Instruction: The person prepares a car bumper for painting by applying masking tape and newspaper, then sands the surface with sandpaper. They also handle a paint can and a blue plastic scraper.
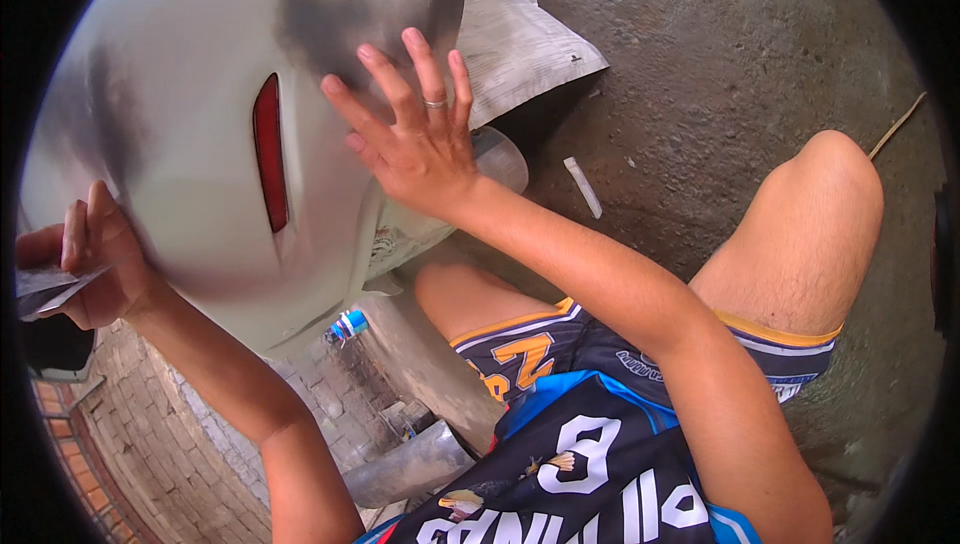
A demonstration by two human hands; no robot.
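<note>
A pale car bumper (pixel 200 174) with dark, smoky patches fills the upper left, and a narrow red reflector (pixel 269 154) is set into it. My right hand (pixel 420 149) is spread against the panel beside a dark patch (pixel 325 19), fingers apart, a ring on one finger, nothing held. At the far left my left hand (pixel 105 269) is closed around a folded grey sheet (pixel 62 289), possibly sandpaper. Its fingertips are near the bumper's lower left side, by another dark patch; whether they touch it I cannot tell.
Whitish sheeting (pixel 520 39) sticks out behind the bumper. On the wet concrete floor (pixel 690 34) lies a white strip (pixel 583 188). A blue item (pixel 350 325) sits under the bumper's lower edge, near a grey cylinder (pixel 415 464). Paving bricks (pixel 185 444) cover the lower left. My bent knees are close by.
</note>
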